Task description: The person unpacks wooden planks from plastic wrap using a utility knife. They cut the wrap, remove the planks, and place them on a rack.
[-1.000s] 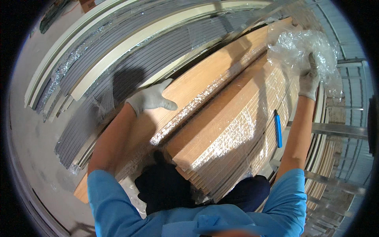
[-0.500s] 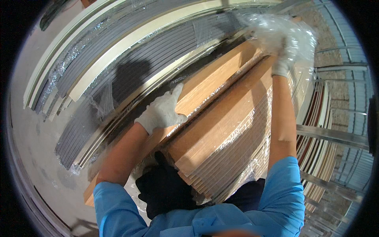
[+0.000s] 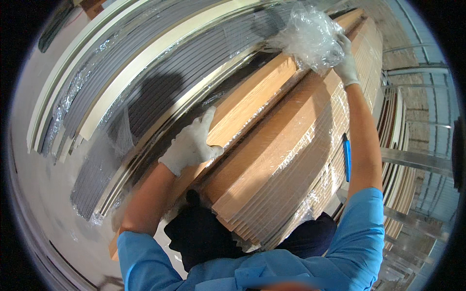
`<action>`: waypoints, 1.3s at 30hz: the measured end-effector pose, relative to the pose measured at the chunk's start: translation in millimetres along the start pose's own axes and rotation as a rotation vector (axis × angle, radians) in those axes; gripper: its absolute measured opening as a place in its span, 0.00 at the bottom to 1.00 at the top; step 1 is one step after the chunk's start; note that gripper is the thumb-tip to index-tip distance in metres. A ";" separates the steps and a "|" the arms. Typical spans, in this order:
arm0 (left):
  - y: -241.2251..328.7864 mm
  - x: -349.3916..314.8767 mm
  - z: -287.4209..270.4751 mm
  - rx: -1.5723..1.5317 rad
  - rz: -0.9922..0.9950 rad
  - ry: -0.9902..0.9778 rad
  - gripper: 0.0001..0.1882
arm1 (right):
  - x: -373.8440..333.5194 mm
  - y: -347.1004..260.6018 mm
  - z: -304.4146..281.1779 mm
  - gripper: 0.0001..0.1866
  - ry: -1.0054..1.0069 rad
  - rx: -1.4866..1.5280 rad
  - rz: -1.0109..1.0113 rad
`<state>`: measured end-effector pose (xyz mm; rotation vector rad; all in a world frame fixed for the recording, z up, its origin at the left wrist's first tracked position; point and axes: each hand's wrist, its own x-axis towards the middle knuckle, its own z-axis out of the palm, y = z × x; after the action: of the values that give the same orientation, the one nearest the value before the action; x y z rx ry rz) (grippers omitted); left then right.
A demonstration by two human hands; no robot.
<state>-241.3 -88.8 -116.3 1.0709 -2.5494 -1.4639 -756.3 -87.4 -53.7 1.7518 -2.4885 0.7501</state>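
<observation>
Gripping tan board (image 3: 253, 100) and crumpled film (image 3: 313, 39), left and right hands (image 3: 190, 144) (image 3: 346, 63) respectively, board partly hidden behind film.

Crumpled clear film (image 3: 310, 41) hides a stretch of the wood board (image 3: 255, 99), whose nearer part is partly covered by the left forearm (image 3: 149, 198). The view's lower edge cuts off the blue shirt (image 3: 211, 271).

Plank (image 3: 255, 99) left of board stack (image 3: 286, 167)

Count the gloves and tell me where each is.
2: one glove on the left hand, spread across the board; the other on the right hand, at the crumpled film. No others show.
</observation>
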 end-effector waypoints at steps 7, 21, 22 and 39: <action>-4.9 -0.1 4.3 -0.013 0.026 0.023 0.57 | -17.0 -7.8 61.0 0.20 0.055 0.382 0.319; 5.0 0.4 -3.5 -0.011 -0.019 -0.029 0.56 | 35.2 -86.6 61.7 0.38 -0.649 -0.511 -0.375; 4.1 0.7 -2.4 -0.001 0.000 -0.016 0.56 | 40.2 -79.3 68.9 0.37 -0.672 -0.531 -0.343; -2.6 0.2 3.8 0.051 0.024 0.044 0.58 | -44.2 -176.7 -28.8 0.38 -0.646 -0.525 -0.283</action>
<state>-241.3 -86.9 -120.5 1.0624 -2.5732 -1.3616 -590.1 -83.2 26.2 2.2647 -2.3161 -0.5275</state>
